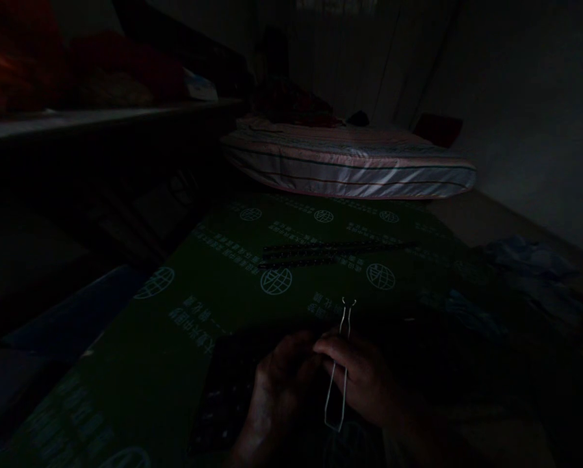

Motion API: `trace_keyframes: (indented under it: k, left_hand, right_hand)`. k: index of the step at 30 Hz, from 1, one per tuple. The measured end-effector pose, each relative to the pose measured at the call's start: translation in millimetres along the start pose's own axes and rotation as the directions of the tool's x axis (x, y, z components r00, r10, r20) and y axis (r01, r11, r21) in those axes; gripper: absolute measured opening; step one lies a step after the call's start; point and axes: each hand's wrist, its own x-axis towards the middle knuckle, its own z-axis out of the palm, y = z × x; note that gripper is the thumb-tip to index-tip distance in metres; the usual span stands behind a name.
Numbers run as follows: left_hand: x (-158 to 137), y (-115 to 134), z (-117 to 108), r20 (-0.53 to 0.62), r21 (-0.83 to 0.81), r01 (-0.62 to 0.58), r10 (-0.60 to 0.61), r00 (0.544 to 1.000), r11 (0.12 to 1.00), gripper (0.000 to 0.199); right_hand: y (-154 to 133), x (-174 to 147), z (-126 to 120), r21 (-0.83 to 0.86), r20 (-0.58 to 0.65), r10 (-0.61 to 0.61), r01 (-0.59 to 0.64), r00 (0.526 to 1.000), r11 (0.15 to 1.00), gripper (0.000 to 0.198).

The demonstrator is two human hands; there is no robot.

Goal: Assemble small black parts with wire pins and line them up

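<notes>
The room is very dim. A thin wire keycap puller (343, 387) is in my right hand (357, 370), its two hooked tips pointing away from me and its loop end towards me. My right thumb lies across the wires. Close beside it, my left hand (279, 380) is bent, its fingers curled in towards my right hand. Shadow hides the fingertips and whatever may be between them. Beneath and left of my left hand sits a dark keyboard (223, 393), partly covered by the hands.
A green printed sheet (194, 279) lies under the keyboard. Several long dark strips with light specks (315, 253) rest on it farther off. Behind stands a striped mattress (349, 166). A shelf (125, 117) runs along the left; crumpled cloth (530, 257) lies at right.
</notes>
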Motion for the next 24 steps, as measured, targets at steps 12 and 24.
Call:
trace_keyframes:
  k: [12, 24]
  left_hand:
    - [-1.5, -8.5, -1.3, 0.047, 0.19, -0.128, 0.121, 0.991, 0.973, 0.013]
    - [-6.2, 1.6, -4.3, 0.1, 0.232, -0.197, 0.178, 0.979, 0.953, 0.014]
  right_hand:
    - [108.5, 55.7, -34.9, 0.029, -0.181, 0.203, -0.201, 0.962, 0.979, 0.02]
    - [172.3, 80.6, -24.4, -0.034, -0.095, 0.267, -0.272, 0.959, 0.962, 0.028]
